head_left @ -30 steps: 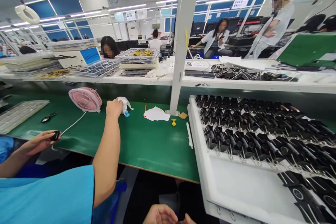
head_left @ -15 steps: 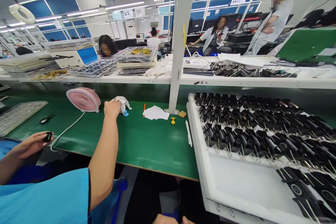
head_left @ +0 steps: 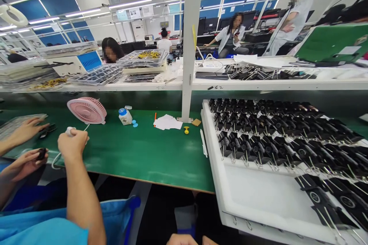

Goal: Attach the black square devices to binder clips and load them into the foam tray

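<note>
At the bottom edge of the head view, my left hand (head_left: 181,239) and my right hand (head_left: 209,240) show only in part, close together over my lap; their fingers are mostly cut off. Beyond them runs the green tabletop (head_left: 138,149). A white tray (head_left: 253,191) on the right holds rows of black parts (head_left: 267,149) with metal clips. Along its left side lies a white pen-like stick (head_left: 204,143). Near the post are a yellow knob (head_left: 186,130), a tan block (head_left: 196,122), white papers (head_left: 167,122) and an orange stick (head_left: 155,119).
A co-worker's hand (head_left: 73,141) holds something white, and another hand (head_left: 24,164) holds a black part. A pink fan (head_left: 87,110), a white bottle with blue cap (head_left: 125,117) and a white post (head_left: 188,46) stand at the back. A shelf (head_left: 138,86) crosses above.
The co-worker's arm has moved left, away from the bottle, with the white item, uncovering the bottle. Another hand has appeared at the far left. The view has shifted slightly; my hands stay low.
</note>
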Action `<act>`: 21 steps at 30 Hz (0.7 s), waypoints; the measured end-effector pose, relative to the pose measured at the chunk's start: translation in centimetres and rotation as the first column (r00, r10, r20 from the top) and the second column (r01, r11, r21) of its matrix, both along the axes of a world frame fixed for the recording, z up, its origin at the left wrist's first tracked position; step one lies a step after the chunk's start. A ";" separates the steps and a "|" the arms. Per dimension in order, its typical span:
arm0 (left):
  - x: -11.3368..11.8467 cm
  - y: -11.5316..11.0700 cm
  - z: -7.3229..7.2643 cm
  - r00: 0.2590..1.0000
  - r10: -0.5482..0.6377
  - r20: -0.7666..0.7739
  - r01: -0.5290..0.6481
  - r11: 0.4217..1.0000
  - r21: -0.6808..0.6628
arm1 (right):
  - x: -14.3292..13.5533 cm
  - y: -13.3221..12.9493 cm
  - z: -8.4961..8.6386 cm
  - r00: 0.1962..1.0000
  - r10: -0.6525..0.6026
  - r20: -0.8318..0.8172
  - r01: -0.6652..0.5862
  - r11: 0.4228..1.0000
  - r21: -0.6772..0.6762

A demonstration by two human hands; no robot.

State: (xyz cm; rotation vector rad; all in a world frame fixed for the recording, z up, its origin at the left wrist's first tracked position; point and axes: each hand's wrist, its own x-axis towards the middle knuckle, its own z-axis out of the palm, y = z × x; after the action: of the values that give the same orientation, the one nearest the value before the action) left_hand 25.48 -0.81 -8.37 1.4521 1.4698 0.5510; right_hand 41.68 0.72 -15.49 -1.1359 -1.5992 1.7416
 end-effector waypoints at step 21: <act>-28.8 -8.3 11.8 0.907 0.174 -0.384 -0.083 0.966 0.243 | -25.7 -3.3 17.9 0.994 0.057 -0.089 -0.041 0.985 0.170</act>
State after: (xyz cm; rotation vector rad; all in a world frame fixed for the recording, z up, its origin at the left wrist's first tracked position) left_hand -3.29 -9.10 3.41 1.7257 1.8885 0.5298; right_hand 15.99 -2.53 2.43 -0.9287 -1.6935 1.6309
